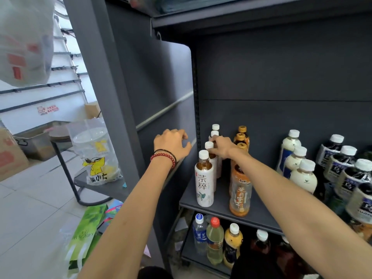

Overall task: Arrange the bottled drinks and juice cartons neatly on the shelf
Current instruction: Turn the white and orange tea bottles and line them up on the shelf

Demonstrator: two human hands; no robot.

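At centre frame, on the middle shelf board (219,208), your right hand (222,147) grips the second tea bottle (209,145) of the white-labelled row, just under its white cap. Your fingers curl round the neck and hide it. The body is screened by the front tea bottle (204,178), which stands upright at the board's front edge. Two more white caps (215,126) show behind your hand; their bodies are out of sight.

Just right of that row, the orange-labelled bottles (240,190) form a second file. Your right forearm crosses it and covers the front bottle's cap.

Left of centre, your left hand (171,142) holds nothing, fingers loosely curled, by the front edge of the side panel (161,87). Contact with the panel cannot be confirmed.

At right of frame, milky bottles (304,178) and dark bottles (340,166) with white caps stand in rows. The nearest dark ones are cut off by the frame edge.

Bottom centre, the lower-shelf bottles (215,238) stand partly hidden under the board and your arm; their labels are hard to read.

At lower left, a green box (86,232) lies on the floor, its lower end cut off. A printed plastic bag (96,156) sits on a small table (104,188). At upper left hangs a blurred bag (24,37), contents indistinct.
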